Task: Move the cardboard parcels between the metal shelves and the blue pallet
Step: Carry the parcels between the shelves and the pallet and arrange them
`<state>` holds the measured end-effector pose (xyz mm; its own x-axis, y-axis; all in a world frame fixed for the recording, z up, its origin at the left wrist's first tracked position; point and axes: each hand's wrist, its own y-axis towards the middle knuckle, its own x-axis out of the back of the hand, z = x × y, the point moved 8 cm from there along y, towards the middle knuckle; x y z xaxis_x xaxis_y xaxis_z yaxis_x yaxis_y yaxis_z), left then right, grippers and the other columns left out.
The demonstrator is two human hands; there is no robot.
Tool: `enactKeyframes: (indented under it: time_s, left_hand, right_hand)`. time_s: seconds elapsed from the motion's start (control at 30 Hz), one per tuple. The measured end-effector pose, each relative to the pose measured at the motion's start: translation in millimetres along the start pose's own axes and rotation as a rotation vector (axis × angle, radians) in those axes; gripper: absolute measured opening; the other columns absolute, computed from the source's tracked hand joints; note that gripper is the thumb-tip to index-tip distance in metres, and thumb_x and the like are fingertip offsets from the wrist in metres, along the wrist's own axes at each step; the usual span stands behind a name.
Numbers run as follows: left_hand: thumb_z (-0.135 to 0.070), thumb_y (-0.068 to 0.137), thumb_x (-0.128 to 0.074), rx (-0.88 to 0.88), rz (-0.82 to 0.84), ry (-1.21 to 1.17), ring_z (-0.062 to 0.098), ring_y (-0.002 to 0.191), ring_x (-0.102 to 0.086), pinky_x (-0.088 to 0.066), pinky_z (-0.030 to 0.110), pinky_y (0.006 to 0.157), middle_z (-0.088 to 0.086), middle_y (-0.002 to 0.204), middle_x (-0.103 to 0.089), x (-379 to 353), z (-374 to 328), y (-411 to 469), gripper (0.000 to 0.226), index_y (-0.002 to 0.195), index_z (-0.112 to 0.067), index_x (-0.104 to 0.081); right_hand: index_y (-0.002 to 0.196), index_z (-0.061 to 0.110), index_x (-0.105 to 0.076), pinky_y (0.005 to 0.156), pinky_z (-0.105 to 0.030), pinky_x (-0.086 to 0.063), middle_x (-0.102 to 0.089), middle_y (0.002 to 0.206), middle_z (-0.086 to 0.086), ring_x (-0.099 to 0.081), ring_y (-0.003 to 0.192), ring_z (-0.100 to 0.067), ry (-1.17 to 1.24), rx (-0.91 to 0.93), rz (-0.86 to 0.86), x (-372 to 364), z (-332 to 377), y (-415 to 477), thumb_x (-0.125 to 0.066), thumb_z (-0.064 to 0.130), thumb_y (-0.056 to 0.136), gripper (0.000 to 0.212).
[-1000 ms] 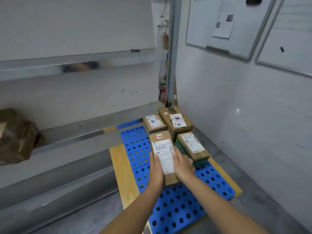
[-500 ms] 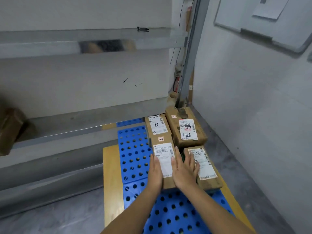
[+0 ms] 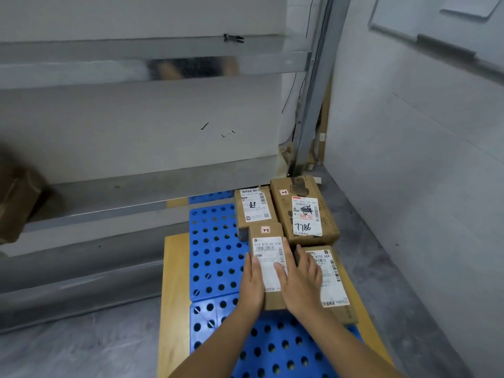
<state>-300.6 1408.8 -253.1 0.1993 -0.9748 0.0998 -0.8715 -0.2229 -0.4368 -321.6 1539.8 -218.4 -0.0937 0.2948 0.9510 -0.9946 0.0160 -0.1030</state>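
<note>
Brown cardboard parcel (image 3: 268,268), fourth on the blue perforated pallet (image 3: 215,255), lies under the flat-fingered left hand (image 3: 252,282) and right hand (image 3: 300,279). Another blurred brown box (image 3: 19,203) likely waits at nine o'clock.

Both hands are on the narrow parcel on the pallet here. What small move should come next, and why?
Probably lift both hands away. The narrow brown cardboard parcel appears to lie flat on the blue perforated plastic pallet, close beside three other cardboard parcels; the left hand and right hand rest on it with straight fingers.
</note>
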Motion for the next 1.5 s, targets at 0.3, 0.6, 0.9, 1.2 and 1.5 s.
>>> enactKeyframes:
  time_s: [0.3, 0.6, 0.9, 1.2, 1.5]
  left_hand:
    - [-0.043, 0.106, -0.030, 0.033, -0.120, 0.055, 0.020, 0.140, -0.040, -0.032, 0.021, 0.096, 0.003, 0.160, -0.031, 12, -18, -7, 0.059, 0.159, -0.021, -0.016]
    - [-0.029, 0.103, -0.049, -0.224, -0.284, 0.414, 0.016, 0.143, -0.035, -0.030, 0.024, 0.113, -0.001, 0.157, -0.037, 118, -86, -55, 0.053, 0.152, -0.016, -0.035]
    - [-0.036, 0.100, -0.053, -0.363, -0.590, 0.763, 0.017, 0.147, -0.028, -0.024, 0.031, 0.119, 0.002, 0.158, -0.036, 307, -147, -151, 0.059, 0.152, -0.016, -0.035]
    - [-0.040, 0.100, -0.049, -0.337, -0.769, 0.821, 0.012, 0.150, -0.019, -0.022, 0.034, 0.121, -0.002, 0.160, -0.031, 505, -120, -247, 0.058, 0.152, -0.020, -0.033]
    - [-0.036, 0.102, -0.047, -0.315, -0.777, 0.935, 0.016, 0.151, -0.017, -0.013, 0.032, 0.122, 0.004, 0.162, -0.027, 661, -93, -307, 0.061, 0.155, -0.011, -0.028]
  right_hand:
    - [0.149, 0.041, -0.012, 0.113, -0.041, -0.019, -0.023, 0.150, -0.001, -0.022, 0.136, -0.020, 0.017, 0.129, -0.023, 22, 10, 5, -0.018, 0.056, 0.097, 0.054]
    - [0.149, 0.016, -0.028, 0.120, -0.043, 0.000, -0.028, 0.153, -0.004, -0.016, 0.145, -0.021, -0.021, 0.549, -0.088, 76, 133, 3, -0.025, 0.042, 0.102, 0.054]
    - [0.147, 0.014, -0.030, 0.119, -0.040, -0.006, -0.024, 0.155, -0.009, -0.010, 0.146, -0.025, 0.116, 0.856, -0.093, 119, 334, -65, -0.031, 0.040, 0.102, 0.053]
    - [0.147, 0.015, -0.031, 0.118, -0.037, -0.013, -0.031, 0.151, -0.006, -0.018, 0.143, -0.023, 0.075, 1.101, -0.087, 71, 517, -225, -0.033, 0.042, 0.100, 0.054]
    - [0.153, 0.015, -0.016, 0.121, -0.039, -0.010, -0.018, 0.159, -0.002, -0.014, 0.147, -0.018, 0.163, 1.074, 0.008, 31, 655, -309, -0.033, 0.042, 0.100, 0.061]
